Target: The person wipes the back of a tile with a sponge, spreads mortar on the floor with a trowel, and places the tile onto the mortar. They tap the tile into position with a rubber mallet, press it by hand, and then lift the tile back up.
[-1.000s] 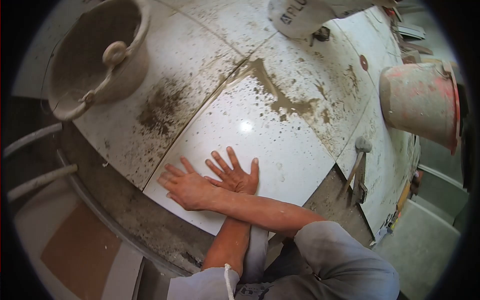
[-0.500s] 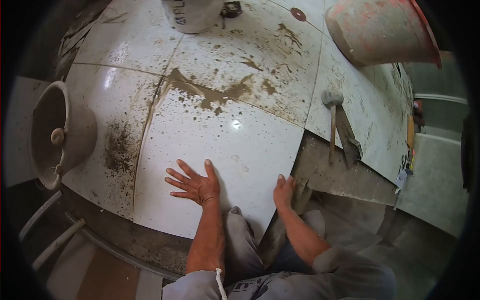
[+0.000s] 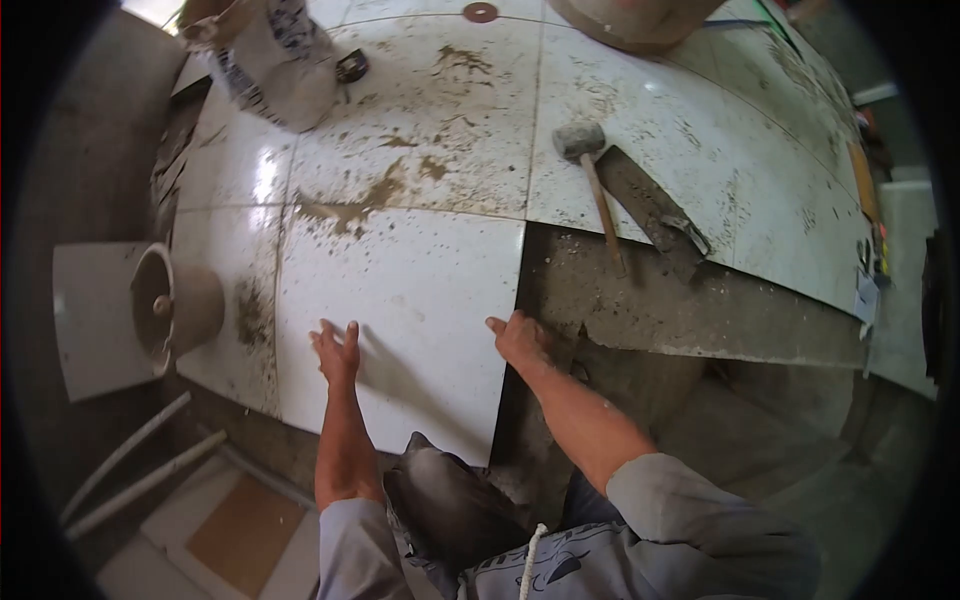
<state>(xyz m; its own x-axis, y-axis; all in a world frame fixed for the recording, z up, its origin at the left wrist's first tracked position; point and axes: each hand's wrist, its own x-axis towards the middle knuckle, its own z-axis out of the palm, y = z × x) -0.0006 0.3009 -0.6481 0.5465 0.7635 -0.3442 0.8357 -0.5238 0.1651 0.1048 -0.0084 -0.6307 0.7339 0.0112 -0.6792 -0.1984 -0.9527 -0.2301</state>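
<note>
A large white tile [image 3: 420, 300] with mud spots on its upper part lies below my hands. Over its left half is my left hand [image 3: 337, 352], fingers apart and fingertips at the tile's surface, holding nothing. My right hand [image 3: 520, 338] is at the tile's right edge, its thumb and index finger reaching the edge while the other fingers are bent and partly hidden. To the right of this tile, a strip of bare grey floor [image 3: 640, 300] shows. A rubber mallet [image 3: 580, 140] rests on the tiles beyond, its handle over that strip.
A bucket [image 3: 195, 310] lies at the left beside pipes [image 3: 150, 480]. A white sack [image 3: 280, 80] and a tape measure [image 3: 352, 66] are at the upper left. A large bucket [image 3: 640, 20] stands at the top. A muddy trowel-like tool [image 3: 655, 210] lies beside the mallet.
The crossed arms have parted. My right hand has moved to the tile's right edge, and my left hand has shifted left with its fingers more bent. The camera view has turned right.
</note>
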